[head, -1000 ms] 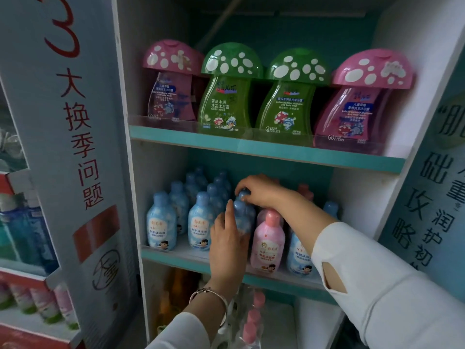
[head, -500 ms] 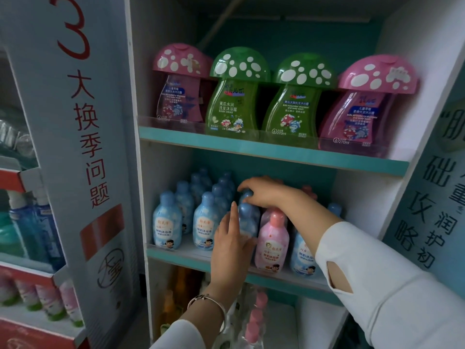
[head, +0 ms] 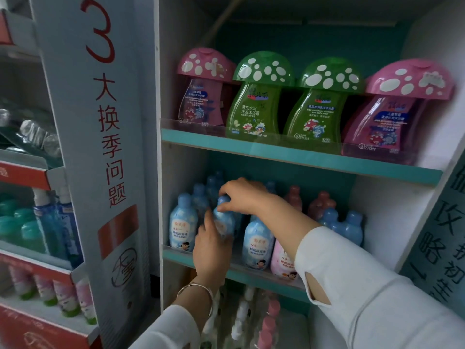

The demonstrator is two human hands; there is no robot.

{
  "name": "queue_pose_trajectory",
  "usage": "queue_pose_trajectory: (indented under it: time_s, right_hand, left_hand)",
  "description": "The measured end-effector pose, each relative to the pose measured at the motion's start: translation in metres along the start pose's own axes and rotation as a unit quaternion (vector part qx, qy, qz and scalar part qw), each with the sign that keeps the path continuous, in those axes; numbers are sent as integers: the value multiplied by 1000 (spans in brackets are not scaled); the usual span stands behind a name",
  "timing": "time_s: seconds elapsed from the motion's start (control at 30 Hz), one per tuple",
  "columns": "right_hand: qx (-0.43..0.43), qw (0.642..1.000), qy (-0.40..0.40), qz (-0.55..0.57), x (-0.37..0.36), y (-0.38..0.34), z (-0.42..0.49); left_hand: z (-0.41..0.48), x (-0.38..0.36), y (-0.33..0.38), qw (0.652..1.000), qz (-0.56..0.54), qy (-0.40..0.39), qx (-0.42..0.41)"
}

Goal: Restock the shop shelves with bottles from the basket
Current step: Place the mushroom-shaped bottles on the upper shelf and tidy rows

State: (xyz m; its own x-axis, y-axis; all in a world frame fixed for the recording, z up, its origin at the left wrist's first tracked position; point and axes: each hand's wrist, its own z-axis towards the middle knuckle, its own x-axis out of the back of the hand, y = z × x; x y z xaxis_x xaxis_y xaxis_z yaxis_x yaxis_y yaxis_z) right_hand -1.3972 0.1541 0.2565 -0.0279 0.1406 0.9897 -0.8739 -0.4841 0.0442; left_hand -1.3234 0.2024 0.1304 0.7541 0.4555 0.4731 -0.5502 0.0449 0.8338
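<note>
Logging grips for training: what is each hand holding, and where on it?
One blue bottle: the right hand grips its cap, the left hand holds its body.

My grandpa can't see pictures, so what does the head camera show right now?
A person's right hand grips the cap of a blue bottle at the middle shelf while the left hand holds its body. More blue and pink bottles stand around it; pink and green mushroom-capped bottles line the shelf above.

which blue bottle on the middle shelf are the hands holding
The light blue plastic bottle second from left in front: right hand grips its cap, left hand holds its body.
</note>
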Motion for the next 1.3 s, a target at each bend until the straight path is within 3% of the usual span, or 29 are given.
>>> queue_pose_trajectory:
  time_s: [0.2,0.4,0.6,0.73,0.8,0.93,1.0,1.13,1.3]
  right_hand:
    - [8,999,-9,41,0,3,-6]
    - [-3,999,-6,53,-1,4,-15]
    - [-15,997,-7,81,-2,20,-35]
    - [-42,995,31,81,8,48,-59]
    - [-64,991,74,89,14,66,-77]
    - [-119,986,95,75,17,103,-122]
    - [-143,985,76,65,12,115,-143]
    - [-162,984,7,73,-1,121,-167]
    - [-143,986,-5,89,7,122,-164]
  left_hand:
    - [-4,0,1,997,72,-4,-6]
    - [-9,1,-5,996,77,13,-48]
    - [-14,4,-1,999,33,-4,-39]
    - [-36,4,16,994,16,78,-72]
    - [-53,-1,29,987,20,93,-130]
    - [-83,-16,52,954,11,23,-299]
    - [-95,-25,64,946,26,-34,-320]
    - [-103,-40,79,929,115,-38,-350]
    - [-106,-54,90,909,172,-70,-373]
